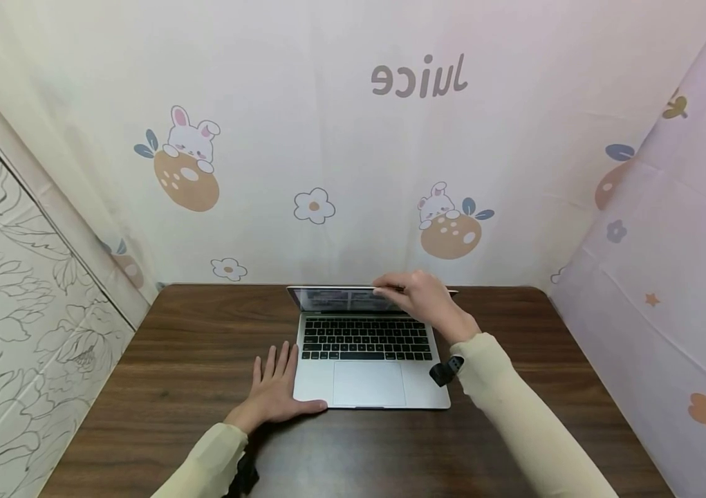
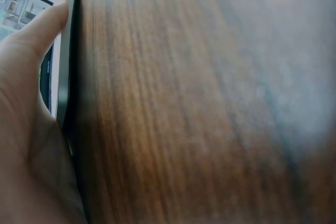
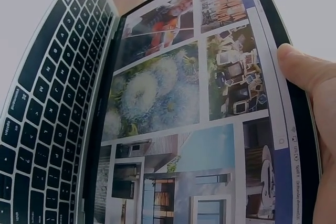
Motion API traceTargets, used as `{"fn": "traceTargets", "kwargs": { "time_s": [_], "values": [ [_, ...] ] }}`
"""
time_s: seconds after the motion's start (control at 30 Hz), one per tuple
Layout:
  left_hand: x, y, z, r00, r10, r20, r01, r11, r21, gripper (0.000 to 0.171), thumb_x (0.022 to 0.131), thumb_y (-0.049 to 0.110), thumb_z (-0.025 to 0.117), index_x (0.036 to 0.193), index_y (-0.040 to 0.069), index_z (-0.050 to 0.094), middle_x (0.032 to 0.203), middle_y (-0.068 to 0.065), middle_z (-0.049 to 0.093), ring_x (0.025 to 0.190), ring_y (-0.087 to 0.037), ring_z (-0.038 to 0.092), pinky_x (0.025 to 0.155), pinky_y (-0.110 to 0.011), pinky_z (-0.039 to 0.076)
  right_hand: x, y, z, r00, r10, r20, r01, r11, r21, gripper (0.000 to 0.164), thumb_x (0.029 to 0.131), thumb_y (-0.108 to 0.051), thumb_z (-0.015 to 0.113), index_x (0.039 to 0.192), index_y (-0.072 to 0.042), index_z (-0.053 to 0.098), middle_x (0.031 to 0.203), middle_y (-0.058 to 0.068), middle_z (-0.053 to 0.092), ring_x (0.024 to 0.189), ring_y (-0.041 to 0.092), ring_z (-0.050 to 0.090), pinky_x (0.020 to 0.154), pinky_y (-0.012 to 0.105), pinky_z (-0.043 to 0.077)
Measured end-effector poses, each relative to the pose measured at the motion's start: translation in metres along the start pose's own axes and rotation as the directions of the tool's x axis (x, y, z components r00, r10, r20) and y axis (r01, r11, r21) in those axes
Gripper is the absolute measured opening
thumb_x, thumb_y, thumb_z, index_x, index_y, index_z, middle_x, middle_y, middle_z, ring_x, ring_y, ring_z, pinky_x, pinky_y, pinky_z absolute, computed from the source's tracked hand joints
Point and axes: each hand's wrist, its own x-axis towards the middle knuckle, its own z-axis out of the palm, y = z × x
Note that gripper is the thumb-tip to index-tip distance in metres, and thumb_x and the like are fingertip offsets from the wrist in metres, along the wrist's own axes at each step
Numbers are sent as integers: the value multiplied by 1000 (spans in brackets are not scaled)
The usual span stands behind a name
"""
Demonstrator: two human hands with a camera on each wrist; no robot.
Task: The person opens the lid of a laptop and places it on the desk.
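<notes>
A silver laptop point(image 1: 309, 387) stands partly unfolded on the table, its lid tilted toward the keyboard point(image 1: 365, 339). My right hand point(image 1: 424, 302) pinches the lid's top edge right of centre, thumb on the screen side in the right wrist view. Pictures in a grid fill the lit screen point(image 3: 157, 93). Spread and straight, the fingers of my left hand point(image 1: 274, 395) lie on the table along the laptop's left side. Its thumb rests on the front left corner of the base, as the left wrist view also shows. The back of the lid is hidden.
The dark wood-grain table point(image 1: 197, 346) ends close behind the laptop, at a curtain point(image 1: 265, 138) printed with rabbits and flowers. Another printed curtain point(image 1: 657, 256) hangs on the right. A panel with line-drawn flowers point(image 1: 10, 325) flanks the left.
</notes>
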Motion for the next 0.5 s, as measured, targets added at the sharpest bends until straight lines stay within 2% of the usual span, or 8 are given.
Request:
{"fn": "traceTargets", "kwargs": {
  "time_s": [0.13, 0.37, 0.5],
  "values": [
    [0, 1, -1, 1000, -2, 6, 2, 1000, 2, 142, 66, 99, 55, 167, 12, 6, 174, -13, 0, 160, -40, -4, 123, -65, -7, 3, 1, 0, 999, 37, 3, -37, 999, -12, 18, 100, -25, 70, 113, -17, 80, 102, 1, 81, 73, 11, 73, 65, 32, 57],
    [-2, 5, -8, 999, -12, 42, 13, 1000, -11, 143, 66, 98, 56, 167, 10, 4, 174, -15, -1, 160, -42, -6, 123, -65, -10, 10, 2, -3, 991, 125, 45, -127, 991, 33, 19, 99, -28, 70, 112, -18, 80, 104, 0, 80, 84, 13, 75, 72, 36, 59],
    [-4, 6, -7, 999, -17, 36, 18, 1000, -10, 141, 67, 97, 57, 167, 11, 6, 174, -14, -1, 160, -40, -6, 123, -65, -10, 15, 2, -5, 986, 147, 72, -152, 987, 56, 19, 98, -28, 71, 111, -19, 80, 104, 0, 80, 85, 12, 74, 73, 35, 59]
  ]
}}
